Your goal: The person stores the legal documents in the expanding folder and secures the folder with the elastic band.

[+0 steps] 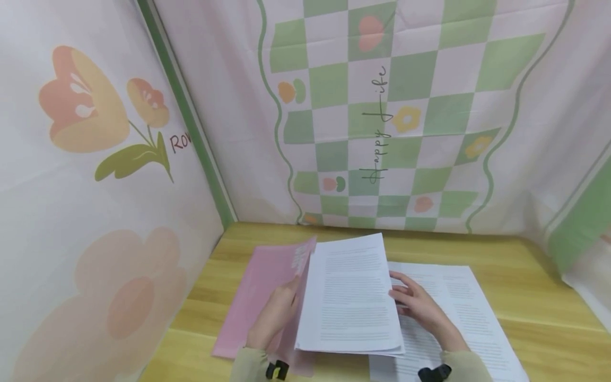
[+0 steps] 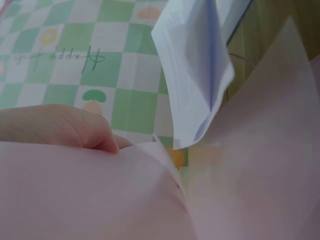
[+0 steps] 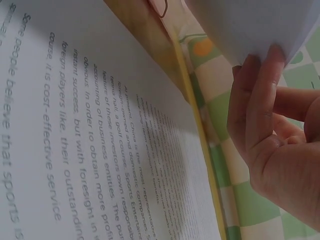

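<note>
A pink translucent folder (image 1: 260,297) lies at the left of the wooden table, its front cover lifted. My left hand (image 1: 277,313) grips that cover near its edge; in the left wrist view the thumb side of the hand (image 2: 65,127) shows above the pink plastic (image 2: 85,190). Beside the folder, a thin stack of printed paper (image 1: 350,297) is held up at a tilt. At its right edge, my right hand (image 1: 420,307) pinches the stack. The right wrist view shows the fingers (image 3: 262,100) against the paper's underside (image 3: 255,25).
More printed sheets (image 1: 458,302) lie flat on the table to the right, beneath my right hand. The wooden table (image 1: 549,297) reaches back to a green and white checked curtain (image 1: 372,132). A flowered cloth wall (image 1: 95,212) stands along the left side.
</note>
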`<state>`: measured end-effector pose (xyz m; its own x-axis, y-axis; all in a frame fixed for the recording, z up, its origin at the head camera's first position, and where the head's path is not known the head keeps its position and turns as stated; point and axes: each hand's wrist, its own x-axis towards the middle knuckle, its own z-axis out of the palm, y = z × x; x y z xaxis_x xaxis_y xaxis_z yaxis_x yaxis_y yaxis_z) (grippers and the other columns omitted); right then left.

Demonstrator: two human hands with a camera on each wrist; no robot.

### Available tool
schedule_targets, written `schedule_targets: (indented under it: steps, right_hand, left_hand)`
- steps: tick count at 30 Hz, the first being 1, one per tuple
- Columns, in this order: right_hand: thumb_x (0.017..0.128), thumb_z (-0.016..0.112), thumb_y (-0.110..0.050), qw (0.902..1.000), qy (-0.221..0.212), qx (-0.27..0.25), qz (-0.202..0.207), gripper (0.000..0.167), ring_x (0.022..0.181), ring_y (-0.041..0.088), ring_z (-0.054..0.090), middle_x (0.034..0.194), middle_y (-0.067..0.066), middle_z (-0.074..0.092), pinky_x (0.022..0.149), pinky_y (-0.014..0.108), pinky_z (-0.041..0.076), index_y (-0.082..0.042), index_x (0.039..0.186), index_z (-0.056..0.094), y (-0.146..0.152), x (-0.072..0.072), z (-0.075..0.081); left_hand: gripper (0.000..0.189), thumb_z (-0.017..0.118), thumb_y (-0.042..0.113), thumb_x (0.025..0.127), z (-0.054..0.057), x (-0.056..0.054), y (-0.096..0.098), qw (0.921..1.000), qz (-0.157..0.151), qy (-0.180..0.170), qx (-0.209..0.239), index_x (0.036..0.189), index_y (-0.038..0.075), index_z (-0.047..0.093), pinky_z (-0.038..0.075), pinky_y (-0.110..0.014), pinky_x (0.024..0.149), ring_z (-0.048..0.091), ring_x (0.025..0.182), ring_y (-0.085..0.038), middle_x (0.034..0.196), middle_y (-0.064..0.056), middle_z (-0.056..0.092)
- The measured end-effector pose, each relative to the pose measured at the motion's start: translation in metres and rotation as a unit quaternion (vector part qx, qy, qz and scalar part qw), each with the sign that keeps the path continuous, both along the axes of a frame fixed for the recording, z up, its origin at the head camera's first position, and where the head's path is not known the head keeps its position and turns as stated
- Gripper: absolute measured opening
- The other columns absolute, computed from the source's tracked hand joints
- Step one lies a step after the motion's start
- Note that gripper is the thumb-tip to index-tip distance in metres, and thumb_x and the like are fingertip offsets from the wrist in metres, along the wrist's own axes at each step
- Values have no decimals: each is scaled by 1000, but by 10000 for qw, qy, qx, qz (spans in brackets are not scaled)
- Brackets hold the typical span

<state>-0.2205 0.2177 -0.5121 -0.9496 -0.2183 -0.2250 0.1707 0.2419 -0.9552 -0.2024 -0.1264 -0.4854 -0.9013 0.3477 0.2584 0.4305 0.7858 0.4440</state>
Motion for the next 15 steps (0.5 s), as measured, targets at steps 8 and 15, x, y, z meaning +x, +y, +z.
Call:
schedule_targets:
  steps: [8,15]
  right_hand:
    - [101,54,-18,10000,-6,-64,-10,65,100,11,66,136,29,56,78,28,57,-4,155,21,-9,-1,-1]
    - [100,55,-17,9998,-5,-178,26,65,98,10,66,131,26,60,77,27,58,-3,155,22,-14,-2,-2]
  left_hand:
    - [41,44,9,104,1,0,1,9995,-15,-170,248,143,-2,48,60,-27,74,73,94,-26,125,-24,67]
    - [44,43,13,105,2,2,1,9986,64,-353,393,147,-1,43,57,-22,72,71,93,-21,132,-22,64]
